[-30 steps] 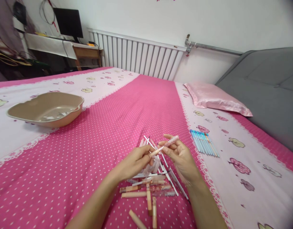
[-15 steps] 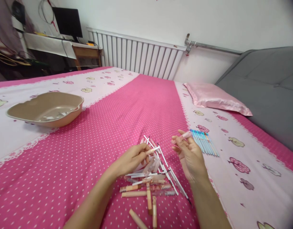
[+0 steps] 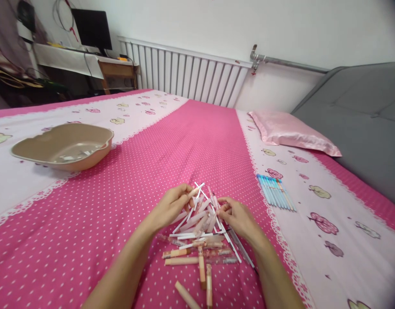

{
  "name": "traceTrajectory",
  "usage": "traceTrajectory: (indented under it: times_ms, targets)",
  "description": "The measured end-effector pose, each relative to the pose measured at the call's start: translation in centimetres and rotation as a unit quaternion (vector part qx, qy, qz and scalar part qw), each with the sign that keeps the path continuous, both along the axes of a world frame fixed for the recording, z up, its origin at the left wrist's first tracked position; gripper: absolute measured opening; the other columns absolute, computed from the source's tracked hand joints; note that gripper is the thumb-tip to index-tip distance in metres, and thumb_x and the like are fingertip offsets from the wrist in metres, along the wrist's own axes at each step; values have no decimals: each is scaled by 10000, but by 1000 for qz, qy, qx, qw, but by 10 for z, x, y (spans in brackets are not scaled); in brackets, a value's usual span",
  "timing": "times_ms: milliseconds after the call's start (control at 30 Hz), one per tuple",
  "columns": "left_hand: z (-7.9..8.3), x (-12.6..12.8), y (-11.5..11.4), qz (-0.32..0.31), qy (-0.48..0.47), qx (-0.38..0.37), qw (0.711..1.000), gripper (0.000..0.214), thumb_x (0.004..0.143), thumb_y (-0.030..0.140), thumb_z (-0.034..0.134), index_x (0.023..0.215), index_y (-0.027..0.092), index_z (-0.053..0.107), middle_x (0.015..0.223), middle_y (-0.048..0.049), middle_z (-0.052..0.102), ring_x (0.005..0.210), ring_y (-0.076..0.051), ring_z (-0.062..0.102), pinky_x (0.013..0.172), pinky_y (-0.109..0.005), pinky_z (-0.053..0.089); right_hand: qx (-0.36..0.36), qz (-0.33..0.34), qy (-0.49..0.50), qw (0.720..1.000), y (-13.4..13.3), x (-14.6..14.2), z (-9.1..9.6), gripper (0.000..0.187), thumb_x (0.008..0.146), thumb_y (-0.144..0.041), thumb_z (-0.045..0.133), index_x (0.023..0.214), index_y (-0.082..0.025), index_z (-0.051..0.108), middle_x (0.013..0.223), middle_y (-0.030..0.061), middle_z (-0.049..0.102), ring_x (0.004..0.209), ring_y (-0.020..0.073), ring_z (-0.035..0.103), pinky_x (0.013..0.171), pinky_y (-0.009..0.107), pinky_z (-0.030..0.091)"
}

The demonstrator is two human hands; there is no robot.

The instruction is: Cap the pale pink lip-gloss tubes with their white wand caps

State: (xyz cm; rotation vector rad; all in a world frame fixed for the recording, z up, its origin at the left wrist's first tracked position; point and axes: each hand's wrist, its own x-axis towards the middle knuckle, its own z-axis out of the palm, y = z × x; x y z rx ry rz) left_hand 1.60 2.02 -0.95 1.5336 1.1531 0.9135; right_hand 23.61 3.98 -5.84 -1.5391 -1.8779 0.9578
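In the head view, the left hand (image 3: 176,204) pinches 1 peach tube (image 3: 194,192) by its lower part, and the tube's white end pokes up past the fingertips, over the far left side of the messy pile of pen parts (image 3: 193,221). The right hand (image 3: 238,216) is at the right side of the pile with its fingers curled in, but I can't tell if it has hold of anything. A row of blue pens (image 3: 274,193) lies right of the pile, and a tan tub (image 3: 64,141) sits far left of it.

Right grip (image 3: 238,218) (now lower) at pen pile (image 3: 194,220)
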Motion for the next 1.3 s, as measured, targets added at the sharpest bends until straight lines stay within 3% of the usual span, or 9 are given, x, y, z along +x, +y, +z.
traceTrajectory:
  times_ms: [133,233,433,567,733,867,1000,1067,1300]
  targets:
    - [1,0,0,2,2,-4,1000,168,821,277,404,794,150,511,704,-14,576,627,-121,519,602,-261,423,107,1,-33,994,2,-6,1,331,776,-196,503,1089,-190,613,970,74,648,842,210,601,771,356,463]
    - [1,0,0,2,2,-3,1000,183,828,301,406,801,153,509,709,-12,576,631,-120,519,609,-258,425,184,66,-36,980,4,-12,-2,360,822,-170,453,1146,-217,602,1172,88,588,1091,225,513,951,418,391]
    - [-1,-1,0,4,4,7,1000,198,835,316,413,809,149,517,721,-14,570,638,-122,520,621,-260,430,196,170,-44,965,3,-21,-15,412,858,-133,401,1216,-257,560,1274,56,548,1271,234,351,1039,509,291]
    - [-1,-1,0,6,9,14,1000,193,834,305,418,801,147,523,720,-17,573,638,-121,519,621,-259,429,200,189,-78,958,0,-22,-13,298,877,-144,395,1087,-223,591,1184,74,572,1204,237,397,1029,503,289]
    - [0,0,0,14,11,13,1000,194,830,301,422,791,145,529,712,-19,575,634,-127,523,623,-268,428,211,167,-92,959,-4,-26,-3,169,912,-225,410,933,-222,577,957,61,584,996,224,475,896,413,380]
    - [0,-1,0,10,7,8,1000,214,842,327,423,786,147,524,716,-17,573,638,-125,525,623,-264,430,217,150,-87,961,-4,-29,0,213,928,-289,408,803,-206,558,870,47,562,893,205,482,824,359,385]
    - [-1,-2,0,9,8,7,1000,242,847,363,429,796,148,526,726,-19,579,646,-127,530,626,-262,432,229,165,-85,956,-5,-31,-4,175,908,-167,414,911,-203,585,930,43,571,911,196,477,838,347,359]
    - [-2,-2,0,8,6,12,1000,243,842,371,438,799,150,528,729,-20,580,654,-129,532,622,-259,430,232,181,-96,951,-7,-33,-6,261,890,-98,399,998,-224,600,971,41,564,937,192,471,857,345,345]
    - [1,0,0,12,12,12,1000,260,831,384,429,777,149,527,720,-30,584,648,-135,530,618,-267,422,219,168,-167,947,-13,-35,-5,370,868,-62,373,1045,-282,612,875,27,515,886,183,457,882,364,332]
